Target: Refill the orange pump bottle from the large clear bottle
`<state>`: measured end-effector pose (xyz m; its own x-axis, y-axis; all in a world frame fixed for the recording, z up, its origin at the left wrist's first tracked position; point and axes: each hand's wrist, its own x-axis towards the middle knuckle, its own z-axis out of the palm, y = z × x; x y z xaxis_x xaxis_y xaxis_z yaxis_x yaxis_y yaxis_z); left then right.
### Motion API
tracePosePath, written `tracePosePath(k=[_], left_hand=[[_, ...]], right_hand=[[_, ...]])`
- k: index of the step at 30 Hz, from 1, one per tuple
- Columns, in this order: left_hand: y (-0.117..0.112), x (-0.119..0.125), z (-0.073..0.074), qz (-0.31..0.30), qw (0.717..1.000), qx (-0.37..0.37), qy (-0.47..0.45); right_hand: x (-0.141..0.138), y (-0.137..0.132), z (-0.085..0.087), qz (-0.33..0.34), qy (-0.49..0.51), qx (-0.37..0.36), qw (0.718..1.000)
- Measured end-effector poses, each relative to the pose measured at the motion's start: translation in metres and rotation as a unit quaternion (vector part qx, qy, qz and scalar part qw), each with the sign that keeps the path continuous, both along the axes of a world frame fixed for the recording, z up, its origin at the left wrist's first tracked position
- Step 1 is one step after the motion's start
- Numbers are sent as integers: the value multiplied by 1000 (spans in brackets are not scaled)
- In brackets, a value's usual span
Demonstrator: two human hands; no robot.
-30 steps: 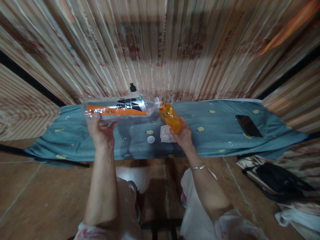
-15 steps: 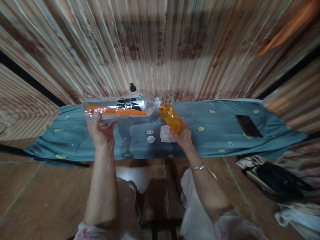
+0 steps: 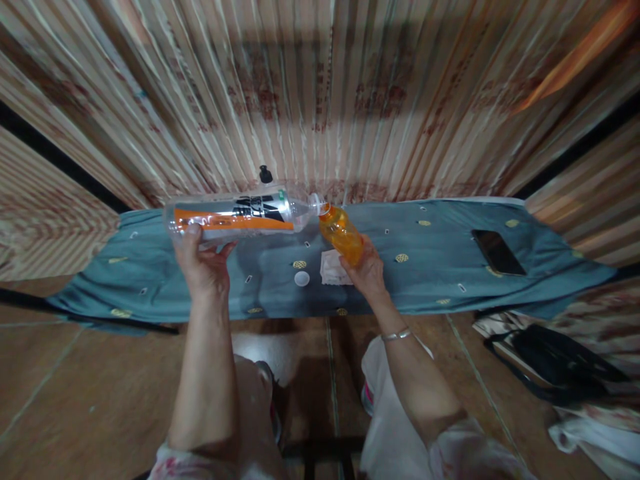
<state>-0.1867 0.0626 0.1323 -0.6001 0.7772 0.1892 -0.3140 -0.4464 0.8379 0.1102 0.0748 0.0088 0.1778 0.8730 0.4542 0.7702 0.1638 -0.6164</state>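
Note:
My left hand (image 3: 204, 263) grips a large clear plastic bottle (image 3: 225, 215) near its base, the thumb over an orange, black and silver label. The bottle lies almost level in the air, its uncapped neck pointing right. My right hand (image 3: 367, 267) is wrapped round the lower part of a smaller orange bottle (image 3: 341, 232), which tilts up to the left. The two mouths meet, or nearly so; I cannot tell whether liquid passes. Below them on the cloth are a white round cap (image 3: 301, 279) and a folded pale tissue (image 3: 334, 269), partly behind my right hand.
A teal cloth (image 3: 430, 287) with small yellow patterns covers the narrow table. On its right lies a black phone (image 3: 498, 252). A black pump top (image 3: 265, 175) shows behind the large bottle. Striped curtains hang behind, and a black bag (image 3: 555, 363) sits at the lower right.

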Motion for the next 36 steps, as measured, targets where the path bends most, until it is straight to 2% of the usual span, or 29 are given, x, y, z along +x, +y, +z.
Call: tracePosePath(k=[36], left_hand=[[-2, 7, 4, 0, 1000, -3, -6]], right_hand=[[1, -3, 5, 1, 0, -12, 1000]])
